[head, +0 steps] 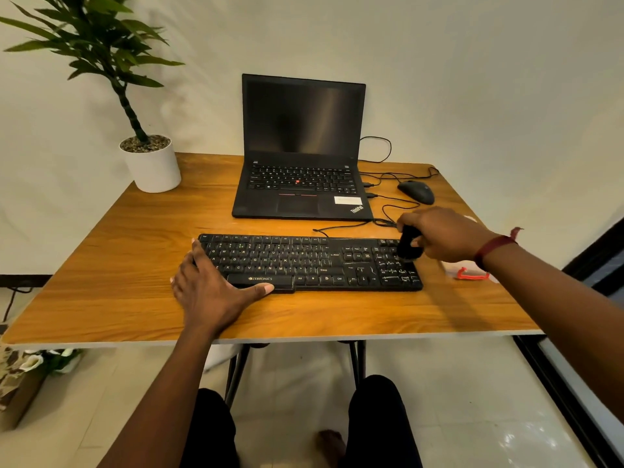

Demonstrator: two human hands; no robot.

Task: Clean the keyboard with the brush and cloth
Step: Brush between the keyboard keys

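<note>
Knees [216, 430] in dark trousers sit over pale floor tiles [472, 417] — beyond them a wood-grain worktop [118, 265] against a cream wall [472, 79]. Left hand [209, 292] lies spread flat on the keyboard [304, 261]; right hand [445, 234] grips the brush [409, 246] at its numpad — cloth [467, 270] just right.

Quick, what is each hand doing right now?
Left hand: open, flat on the keyboard's left end.
Right hand: closed, holding the black brush.
</note>
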